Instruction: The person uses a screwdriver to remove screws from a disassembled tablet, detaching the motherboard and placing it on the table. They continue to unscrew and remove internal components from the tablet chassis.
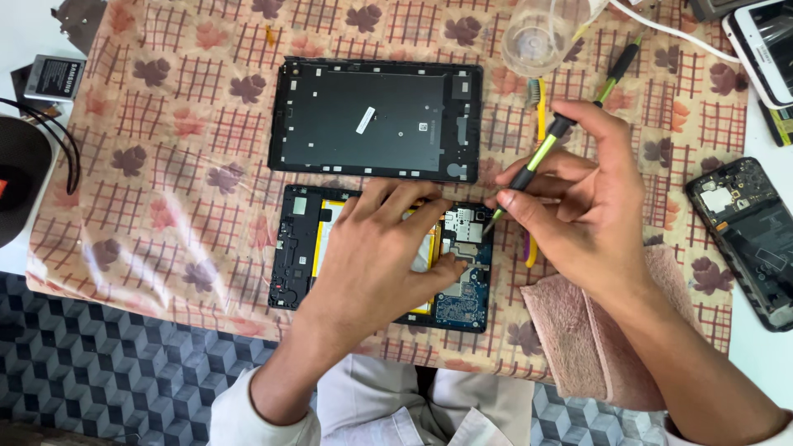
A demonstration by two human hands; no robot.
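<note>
An opened tablet lies on the patterned cloth, its yellow-edged battery and blue circuit board exposed. My left hand rests flat on the battery, fingers spread, thumb by the circuit board. My right hand grips a black and green screwdriver like a pen, its tip touching the tablet's upper right corner. The tablet's black back cover lies inside-up just beyond it.
A pink towel lies under my right forearm. An opened phone sits at right and a white phone at top right. A clear cup, a second screwdriver, a grey battery and black cables surround the cloth.
</note>
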